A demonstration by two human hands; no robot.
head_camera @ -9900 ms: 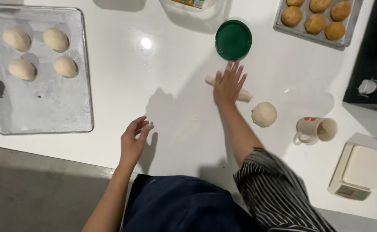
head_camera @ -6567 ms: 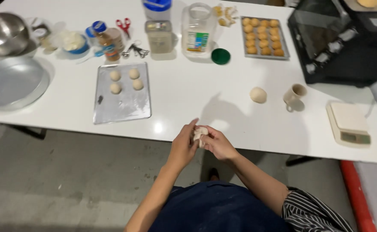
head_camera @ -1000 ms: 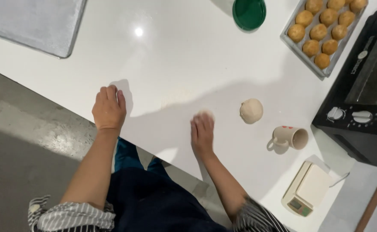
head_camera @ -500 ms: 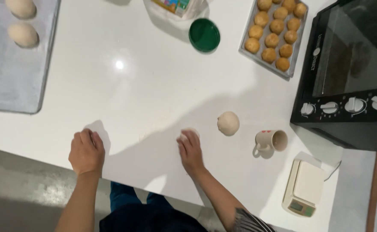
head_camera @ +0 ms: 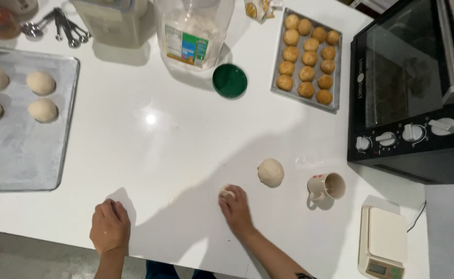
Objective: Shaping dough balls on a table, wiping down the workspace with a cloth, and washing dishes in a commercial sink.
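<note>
My right hand [head_camera: 236, 209] lies palm down on the white table [head_camera: 175, 150], cupped over a small piece of pale dough [head_camera: 227, 193] that peeks out at the fingertips. A larger ball of dough [head_camera: 271, 172] rests just right of it, apart from the hand. My left hand [head_camera: 110, 226] rests near the table's front edge with the fingers curled under and nothing visible in it.
A metal tray [head_camera: 25, 155] at the left holds several raw dough balls [head_camera: 41, 82]. At the back stand a clear jug [head_camera: 190, 31], a green lid [head_camera: 230, 80] and a tray of baked buns [head_camera: 308, 59]. At the right are a black oven [head_camera: 413, 88], a mug [head_camera: 327, 186] and a kitchen scale [head_camera: 383, 243].
The view has swung, so the tray and oven show more fully. My right hand stays pressed on the small dough piece; my left hand stays resting by the front edge.
</note>
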